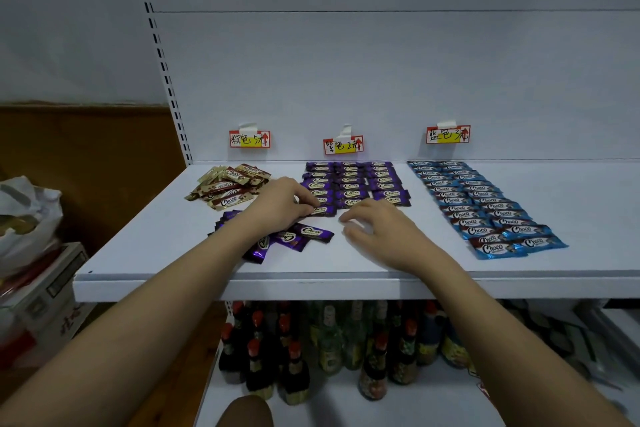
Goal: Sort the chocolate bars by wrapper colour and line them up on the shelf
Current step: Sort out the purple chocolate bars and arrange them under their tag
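Note:
On the white shelf [381,263], purple bars [349,184] lie in three neat columns at the middle. My left hand [280,204] pinches a purple bar [323,211] at the near end of the left column. My right hand [377,225] hovers just right of it, fingers loosely curled and holding nothing. A loose heap of purple bars [294,237] lies under my left wrist. Gold-brown bars [230,185] sit in a jumbled pile at the back left. Blue bars [485,204] run in two tidy columns on the right.
Three handwritten price tags [343,145] are taped to the back panel above the groups. Bottles [311,347] crowd the lower shelf. A white plastic bag [24,215] and boxes stand left of the shelf unit.

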`<move>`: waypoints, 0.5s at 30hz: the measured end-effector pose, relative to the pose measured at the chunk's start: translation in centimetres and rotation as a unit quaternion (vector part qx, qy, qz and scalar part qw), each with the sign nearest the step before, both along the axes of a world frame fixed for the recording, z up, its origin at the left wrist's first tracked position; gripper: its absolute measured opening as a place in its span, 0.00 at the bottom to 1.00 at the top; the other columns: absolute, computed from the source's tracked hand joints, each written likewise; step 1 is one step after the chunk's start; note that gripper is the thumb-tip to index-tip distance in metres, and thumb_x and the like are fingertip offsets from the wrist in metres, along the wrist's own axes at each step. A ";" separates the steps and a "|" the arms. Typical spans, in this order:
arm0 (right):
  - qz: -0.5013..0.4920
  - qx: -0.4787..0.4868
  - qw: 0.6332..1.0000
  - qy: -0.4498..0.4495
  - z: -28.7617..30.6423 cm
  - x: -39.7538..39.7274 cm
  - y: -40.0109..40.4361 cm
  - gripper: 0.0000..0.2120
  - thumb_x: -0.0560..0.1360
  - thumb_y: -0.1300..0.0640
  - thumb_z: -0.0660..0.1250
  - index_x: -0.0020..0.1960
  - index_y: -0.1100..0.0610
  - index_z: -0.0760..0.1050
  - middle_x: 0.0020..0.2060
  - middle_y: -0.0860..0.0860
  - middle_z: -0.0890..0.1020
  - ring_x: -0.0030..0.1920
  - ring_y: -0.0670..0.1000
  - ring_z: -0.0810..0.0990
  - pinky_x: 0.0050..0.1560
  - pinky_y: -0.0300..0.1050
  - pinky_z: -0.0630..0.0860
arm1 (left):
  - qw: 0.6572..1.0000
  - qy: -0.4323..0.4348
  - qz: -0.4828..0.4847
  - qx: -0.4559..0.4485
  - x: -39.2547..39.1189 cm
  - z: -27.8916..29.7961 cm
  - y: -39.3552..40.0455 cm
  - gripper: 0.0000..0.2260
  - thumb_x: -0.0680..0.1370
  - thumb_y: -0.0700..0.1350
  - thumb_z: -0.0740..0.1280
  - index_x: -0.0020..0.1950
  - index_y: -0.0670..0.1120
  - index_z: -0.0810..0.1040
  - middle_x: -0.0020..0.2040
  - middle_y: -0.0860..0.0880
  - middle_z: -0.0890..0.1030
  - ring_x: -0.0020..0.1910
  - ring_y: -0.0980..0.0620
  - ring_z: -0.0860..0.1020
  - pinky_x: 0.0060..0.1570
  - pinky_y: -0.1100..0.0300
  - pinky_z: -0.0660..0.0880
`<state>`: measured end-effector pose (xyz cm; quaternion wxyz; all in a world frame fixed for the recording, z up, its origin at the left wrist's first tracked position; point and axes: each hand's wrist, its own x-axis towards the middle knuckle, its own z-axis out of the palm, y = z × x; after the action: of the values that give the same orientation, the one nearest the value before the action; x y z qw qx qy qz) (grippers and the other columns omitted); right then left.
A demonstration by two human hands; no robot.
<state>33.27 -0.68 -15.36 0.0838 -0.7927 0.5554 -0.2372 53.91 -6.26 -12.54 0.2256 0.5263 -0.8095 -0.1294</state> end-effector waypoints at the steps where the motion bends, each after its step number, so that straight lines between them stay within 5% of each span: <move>1: 0.000 0.001 1.000 0.001 0.0 0.0 0.0 0.14 0.79 0.47 0.60 0.61 0.46 0.78 0.59 0.44 0.76 0.62 0.48 0.69 0.63 0.47 0.67 | 1.000 -0.003 0.002 -0.005 0.0 0.0 0.1 0.09 0.78 0.45 0.69 0.56 0.51 0.84 0.55 0.51 0.81 0.47 0.56 0.73 0.44 0.63 0.67; 10: -0.003 0.005 1.000 -0.003 0.3 0.0 0.2 0.12 0.79 0.49 0.61 0.59 0.49 0.79 0.56 0.45 0.77 0.59 0.48 0.71 0.59 0.45 0.69 | 0.997 0.008 -0.066 0.025 3.2 1.7 1.8 0.04 0.76 0.49 0.71 0.50 0.56 0.84 0.48 0.60 0.81 0.47 0.61 0.77 0.44 0.62 0.72; 15: 0.011 -0.002 0.995 -0.099 1.1 1.5 0.1 0.08 0.79 0.53 0.65 0.54 0.51 0.81 0.48 0.43 0.81 0.44 0.41 0.75 0.42 0.32 0.68 | 0.991 -0.041 -0.088 0.087 5.0 2.1 2.8 0.07 0.75 0.51 0.72 0.52 0.58 0.83 0.50 0.61 0.80 0.50 0.61 0.77 0.50 0.62 0.75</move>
<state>34.81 -0.59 -14.25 0.1395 -0.7717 0.5351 -0.3143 58.87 -3.41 -10.42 0.1338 0.4754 -0.8469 -0.1970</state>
